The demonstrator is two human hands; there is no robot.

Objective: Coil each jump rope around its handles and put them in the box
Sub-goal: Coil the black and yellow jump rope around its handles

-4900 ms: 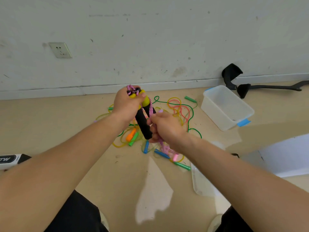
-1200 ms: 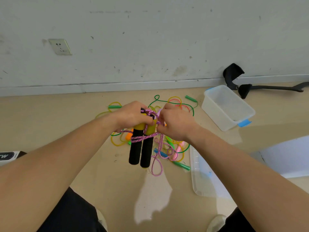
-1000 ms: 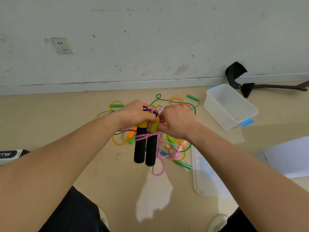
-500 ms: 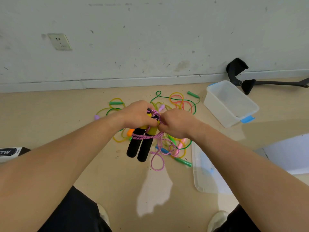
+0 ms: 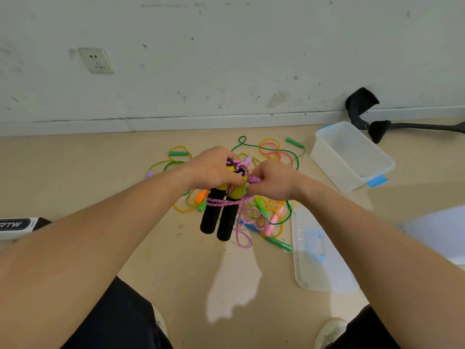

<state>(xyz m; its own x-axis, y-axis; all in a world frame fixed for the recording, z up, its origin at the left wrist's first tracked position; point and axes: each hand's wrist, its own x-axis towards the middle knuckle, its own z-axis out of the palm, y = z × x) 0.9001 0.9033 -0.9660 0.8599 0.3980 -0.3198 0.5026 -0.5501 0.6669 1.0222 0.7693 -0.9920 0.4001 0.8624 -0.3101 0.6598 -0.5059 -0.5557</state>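
I see two fat black foam handles (image 5: pixel 218 219) with smooth yellow tops, side by side and pointing down, in the middle of the frame. A bumpy pink woven rope (image 5: pixel 222 203) goes around them a few times just under the yellow part, and a loose loop of it hangs down to the right. The left grip (image 5: pixel 214 170), a bare hand, is curled around the yellow tops from the left. The right grip (image 5: pixel 274 181) is curled too and pinches a bunch of the pink rope just beside the tops. Both arms reach out long from the bottom corners.

Under the hands, a messy pile of thin shiny ropes (image 5: pixel 270 147), green, yellow and red, lies on the smooth tan floor (image 5: pixel 88 167). The see-through plastic box with blue clips (image 5: pixel 327 159) sits at the right, well apart from the handles. Its flat clear lid (image 5: pixel 319 268) lies lower right. A scuffed white wall (image 5: pixel 226 59) with a wall plug (image 5: pixel 95 60) fills the top.
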